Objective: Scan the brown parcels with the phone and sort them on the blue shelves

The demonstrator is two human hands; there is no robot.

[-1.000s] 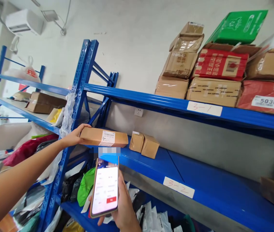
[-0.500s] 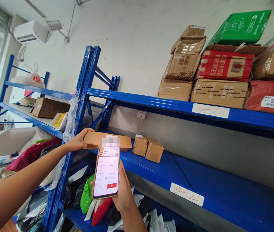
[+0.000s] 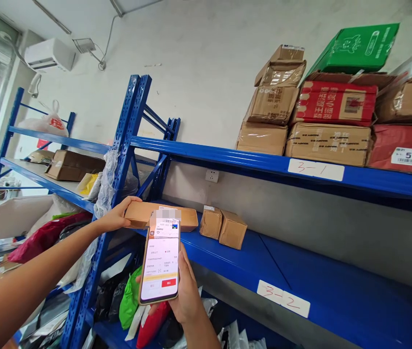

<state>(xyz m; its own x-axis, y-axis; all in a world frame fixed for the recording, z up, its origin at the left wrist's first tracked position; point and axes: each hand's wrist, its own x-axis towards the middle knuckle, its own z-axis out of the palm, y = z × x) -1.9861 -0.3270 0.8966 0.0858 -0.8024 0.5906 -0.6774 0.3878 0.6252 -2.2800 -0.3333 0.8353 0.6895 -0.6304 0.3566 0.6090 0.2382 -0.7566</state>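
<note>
My left hand (image 3: pixel 121 214) grips the left end of a long flat cardboard box (image 3: pixel 187 218) at the edge of the shelf marked 3-2. A white label sits on the box, partly behind the phone. In my right hand (image 3: pixel 186 288) is a smartphone (image 3: pixel 159 264), held upright in front of the box. Its screen shows a strip of camera picture at the top and a form with a red button below. Two small cardboard boxes (image 3: pixel 211 224) stand side by side just right of the long box.
Blue metal shelving (image 3: pixel 242 160) runs across the view. Stacked cartons (image 3: pixel 327 143), among them a green box (image 3: pixel 358 48), fill the upper right shelf. Bagged parcels (image 3: pixel 131 298) lie on the lower shelf. Another rack with parcels (image 3: pixel 73 165) stands at left, near a wall air conditioner (image 3: pixel 50 55).
The form on the phone screen has filled with more text, and a yellowish band has appeared above the red button. Both hands keep their grip; the view has shifted slightly.
</note>
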